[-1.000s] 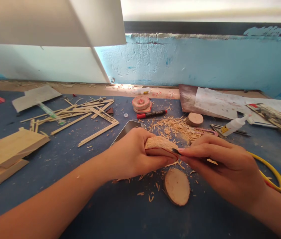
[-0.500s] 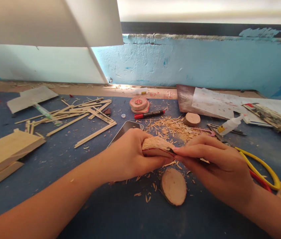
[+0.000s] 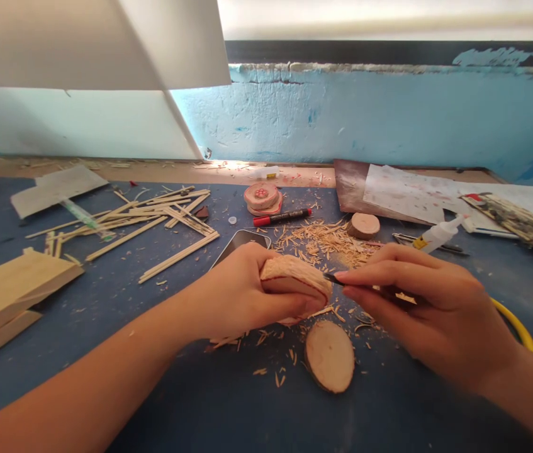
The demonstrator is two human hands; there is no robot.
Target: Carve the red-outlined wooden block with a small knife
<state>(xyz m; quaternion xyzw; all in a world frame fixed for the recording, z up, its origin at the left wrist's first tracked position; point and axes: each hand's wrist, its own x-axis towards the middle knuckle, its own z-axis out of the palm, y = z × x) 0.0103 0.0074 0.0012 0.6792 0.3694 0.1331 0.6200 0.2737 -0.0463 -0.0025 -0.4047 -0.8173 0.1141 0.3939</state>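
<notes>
Blue and scattered with shavings [image 3: 327,242], the worktable [image 3: 200,390] fills our head view below a chipped turquoise wall. Our left hand [image 3: 242,292] has its fingers curled tight around a wood slice [image 3: 294,274], lifted just above the table. Our right hand [image 3: 431,308] pinches a thin dark blade [image 3: 330,277], its tip touching the slice's right edge. An oval slice [image 3: 330,356] lies flat just below, and a phone [image 3: 240,242] sits behind our left hand.

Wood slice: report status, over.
Left hand gripping wood slice. Right hand holding blade, tip at slice's edge. Second slice flat on table below, shavings around.
</notes>
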